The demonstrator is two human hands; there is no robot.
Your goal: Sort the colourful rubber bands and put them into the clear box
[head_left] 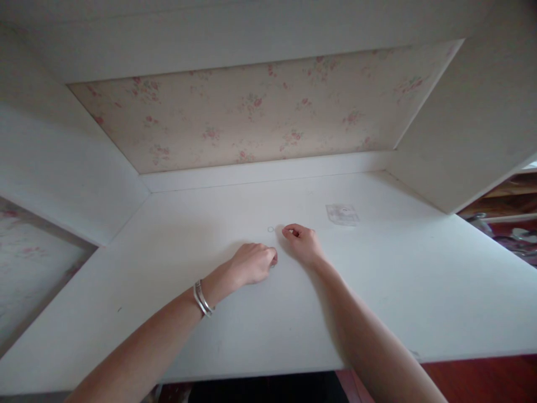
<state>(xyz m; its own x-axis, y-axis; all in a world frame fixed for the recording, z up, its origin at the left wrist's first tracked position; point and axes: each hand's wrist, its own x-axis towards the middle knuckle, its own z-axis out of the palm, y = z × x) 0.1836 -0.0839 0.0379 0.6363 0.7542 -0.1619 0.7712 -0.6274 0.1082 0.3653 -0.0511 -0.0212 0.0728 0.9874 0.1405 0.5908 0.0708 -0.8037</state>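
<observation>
Probably a home, given floral wallpaper (255,120)

You are facing a white flat tabletop (419,280), with a beige, pink-flowered, flat wall panel (251,126) standing behind it at 12 o'clock. A white flat left side panel (75,140) is standing at 10 o'clock, a white flat right side panel (465,117) at 2. A thin, pale, round ring (268,229) is lying on the tabletop; your left hand (254,264), silver metal bangles (204,301) circling its wrist, is sitting at the ring's 7 o'clock, your right hand (305,245) at its 4. A clear, flat plastic packet (343,214) is lying at your right hand's 2 o'clock.
</observation>
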